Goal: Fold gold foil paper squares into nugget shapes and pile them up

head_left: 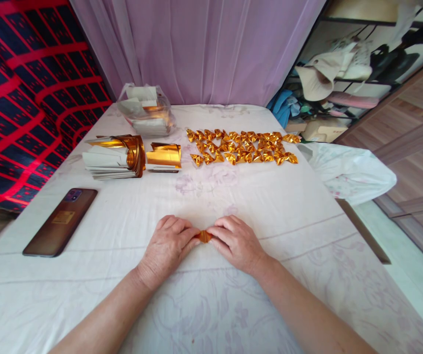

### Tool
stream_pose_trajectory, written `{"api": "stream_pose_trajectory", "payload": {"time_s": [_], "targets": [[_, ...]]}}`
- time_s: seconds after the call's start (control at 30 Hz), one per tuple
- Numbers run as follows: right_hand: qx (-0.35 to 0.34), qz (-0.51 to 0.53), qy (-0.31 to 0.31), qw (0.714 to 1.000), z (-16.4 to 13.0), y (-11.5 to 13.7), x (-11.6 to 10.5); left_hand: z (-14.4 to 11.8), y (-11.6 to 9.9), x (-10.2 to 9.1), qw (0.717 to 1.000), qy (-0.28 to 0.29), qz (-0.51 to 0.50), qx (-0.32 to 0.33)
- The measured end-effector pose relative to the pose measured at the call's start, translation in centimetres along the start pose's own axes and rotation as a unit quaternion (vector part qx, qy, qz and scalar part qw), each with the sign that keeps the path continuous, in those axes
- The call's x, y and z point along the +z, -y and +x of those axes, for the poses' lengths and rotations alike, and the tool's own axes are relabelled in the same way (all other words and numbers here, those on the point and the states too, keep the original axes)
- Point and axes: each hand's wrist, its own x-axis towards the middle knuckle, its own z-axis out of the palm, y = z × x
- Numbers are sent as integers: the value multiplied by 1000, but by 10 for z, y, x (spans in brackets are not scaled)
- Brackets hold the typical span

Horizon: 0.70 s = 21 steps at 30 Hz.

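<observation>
A small piece of folded gold paper [204, 236] lies on the white cloth-covered table [270, 206], pinched between both my hands. My left hand [169, 244] presses its left end, and my right hand [235, 242] presses its right end. Most of the paper is hidden under my fingers. Farther back, several finished gold folded pieces [241, 147] lie in rows.
A stack of gold and white paper sheets [115, 156] and a loose gold sheet [163, 156] sit at the back left. Behind them is a clear plastic bag of paper [145, 115]. A dark phone [61, 221] lies at the left. A white bag [347, 172] hangs off the right edge.
</observation>
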Motion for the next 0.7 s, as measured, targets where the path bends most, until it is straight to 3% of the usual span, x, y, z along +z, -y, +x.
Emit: {"api": "stream_pose_trajectory", "payload": {"time_s": [0.37,0.7], "targets": [[4,16,-30,999,0,-1,3,1,1,0,999,-7,-45,-21],[38,13,-38,998,2,-4,9,4,-4,-4,996,19,-45,-71]]}}
